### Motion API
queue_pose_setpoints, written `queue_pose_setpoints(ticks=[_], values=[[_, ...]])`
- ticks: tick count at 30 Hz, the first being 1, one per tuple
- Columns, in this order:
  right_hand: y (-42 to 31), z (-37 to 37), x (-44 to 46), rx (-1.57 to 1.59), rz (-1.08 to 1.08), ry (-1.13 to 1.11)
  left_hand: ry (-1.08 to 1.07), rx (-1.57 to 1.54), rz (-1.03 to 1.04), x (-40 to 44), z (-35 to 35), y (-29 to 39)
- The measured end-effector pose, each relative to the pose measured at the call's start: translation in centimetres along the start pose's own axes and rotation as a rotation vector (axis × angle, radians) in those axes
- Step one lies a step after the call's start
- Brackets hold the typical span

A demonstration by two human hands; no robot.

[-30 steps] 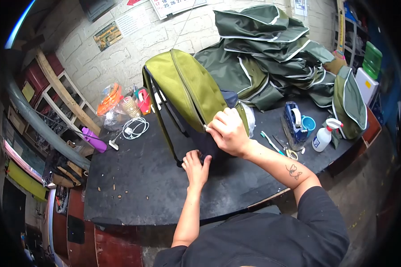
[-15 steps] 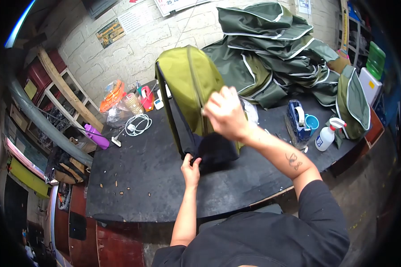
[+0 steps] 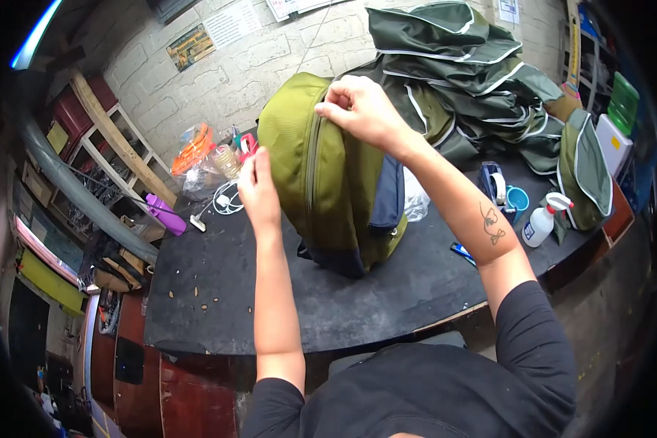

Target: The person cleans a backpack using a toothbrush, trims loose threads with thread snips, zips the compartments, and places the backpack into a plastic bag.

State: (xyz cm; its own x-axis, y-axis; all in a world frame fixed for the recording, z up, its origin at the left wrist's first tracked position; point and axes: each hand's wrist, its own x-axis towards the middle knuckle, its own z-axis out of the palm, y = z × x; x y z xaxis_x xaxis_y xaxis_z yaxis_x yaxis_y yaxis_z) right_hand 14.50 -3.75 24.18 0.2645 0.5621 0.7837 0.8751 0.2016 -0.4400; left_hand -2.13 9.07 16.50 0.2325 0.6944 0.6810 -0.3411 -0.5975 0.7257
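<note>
On the table (image 3: 226, 317), the green backpack (image 3: 336, 193) stands upright, probably so the zipper (image 3: 312, 164) is easy to reach. Right hand (image 3: 363, 111) looks pinched on it near the top; left hand (image 3: 260, 196) is loosely open beside the backpack, maybe steadying it, can't tell if touching. Green fabric pile (image 3: 452, 84) sits behind the backpack, guess that's out of the way.

you wear a plain black t-shirt (image 3: 431, 394), its body spreading across the near edge of the scene. the left sleeve (image 3: 277, 405) and the right sleeve (image 3: 536, 328) are both short, matching black, leaving your forearms uncovered. on the right forearm, near the elbow, sits a tattoo (image 3: 493, 225) in thin dark outlines, looping and unfilled.
</note>
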Motion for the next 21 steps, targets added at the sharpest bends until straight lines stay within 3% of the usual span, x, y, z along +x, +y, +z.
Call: queue_pose_setpoints(ticks=[2,4,6,9,13,14,17,18,21], values=[[-0.1,0.3,0.0,0.012,-0.046,0.013,0.0,0.043,0.065,1.6,0.4,-0.9],[0.8,0.3,0.8,-0.159,-0.246,0.131,-0.001,0.12,0.197,2.9,0.6,-1.7],[1.8,-0.2,1.8,-0.25,-0.337,0.196,-0.047,0.058,0.18,3.3,0.2,-2.1],[2.8,-1.8,3.8,-0.044,0.172,0.095,-0.126,-0.06,0.139,3.4,-0.5,-1.7],[3.4,-0.5,4.5,-0.209,0.146,0.151,-0.209,-0.043,0.193,3.6,-1.7,-1.0],[3.5,-0.5,4.4,-0.209,0.151,0.156,-0.272,-0.011,0.104,4.6,-3.0,-1.9],[3.7,-0.7,4.6,0.012,-0.013,0.014,-0.399,0.049,-0.064,8.8,-6.6,-2.8],[4.4,-1.2,4.5,0.013,-0.01,0.014,-0.376,0.09,-0.059,10.3,-7.7,-2.4],[8.5,-4.2,4.4,0.496,0.12,-0.063,-0.406,0.148,-0.08,12.4,-6.4,1.7]])
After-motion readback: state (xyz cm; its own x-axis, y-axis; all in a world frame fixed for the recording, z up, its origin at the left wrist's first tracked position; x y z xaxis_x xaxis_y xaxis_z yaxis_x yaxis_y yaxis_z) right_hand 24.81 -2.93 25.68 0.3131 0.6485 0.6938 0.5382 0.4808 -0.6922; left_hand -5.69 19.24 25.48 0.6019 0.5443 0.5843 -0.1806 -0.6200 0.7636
